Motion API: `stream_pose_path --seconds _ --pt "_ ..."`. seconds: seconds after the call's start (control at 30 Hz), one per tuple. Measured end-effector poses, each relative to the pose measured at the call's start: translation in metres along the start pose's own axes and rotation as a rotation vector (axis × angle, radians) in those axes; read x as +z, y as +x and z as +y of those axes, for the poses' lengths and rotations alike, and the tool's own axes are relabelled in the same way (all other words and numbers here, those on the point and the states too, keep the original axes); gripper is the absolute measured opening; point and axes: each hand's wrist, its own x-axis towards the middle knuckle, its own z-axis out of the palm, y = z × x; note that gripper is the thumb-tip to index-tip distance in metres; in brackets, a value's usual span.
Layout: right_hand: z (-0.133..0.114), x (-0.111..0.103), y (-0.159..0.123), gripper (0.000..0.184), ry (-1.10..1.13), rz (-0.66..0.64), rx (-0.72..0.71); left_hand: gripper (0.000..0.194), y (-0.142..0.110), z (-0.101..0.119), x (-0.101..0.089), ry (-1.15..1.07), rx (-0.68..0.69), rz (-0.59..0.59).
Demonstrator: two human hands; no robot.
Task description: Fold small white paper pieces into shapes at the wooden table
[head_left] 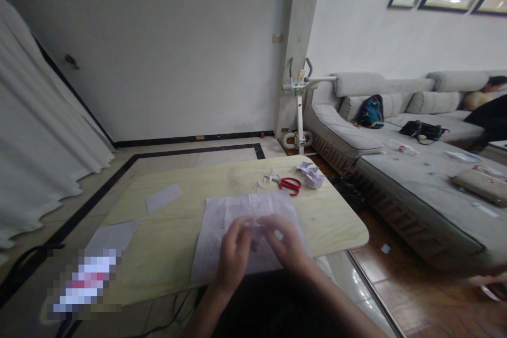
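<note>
Left of the printed sheet (216, 222) I see paper slips (163, 198); over it, the left hand (235, 247) and right hand (284, 240) together pinch a small, blurred pale piece (259, 222); beyond its far right corner, red-handled scissors (282, 184), then crumpled paper (312, 176).

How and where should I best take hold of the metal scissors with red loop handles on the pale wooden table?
Best grip the red loop handles from above, coming from the near side, probably with the right hand. The metal scissors appear to lie flat, blades pointing left, and the crumpled white paper sits close to the handles' right, crowding that side.
</note>
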Motion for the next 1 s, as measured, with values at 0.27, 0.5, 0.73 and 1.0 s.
stream_pose_path --seconds 0.27,0.5,0.73,1.0 --pt "-0.014 -0.006 0.004 0.015 0.099 -0.019 0.063 0.022 -0.001 -0.005 -0.002 0.028 0.105 -0.05" --pt "-0.021 -0.002 0.008 0.013 0.11 0.075 0.192 0.028 -0.002 -0.006 -0.008 0.256 0.288 -0.077" --pt "-0.019 -0.001 0.005 0.026 -0.041 0.164 0.02 0.018 -0.002 0.005 -0.009 0.205 0.147 0.055" --pt "-0.02 0.001 0.001 0.029 -0.15 0.109 -0.198 0.031 -0.002 0.021 -0.005 0.235 0.026 -0.113"
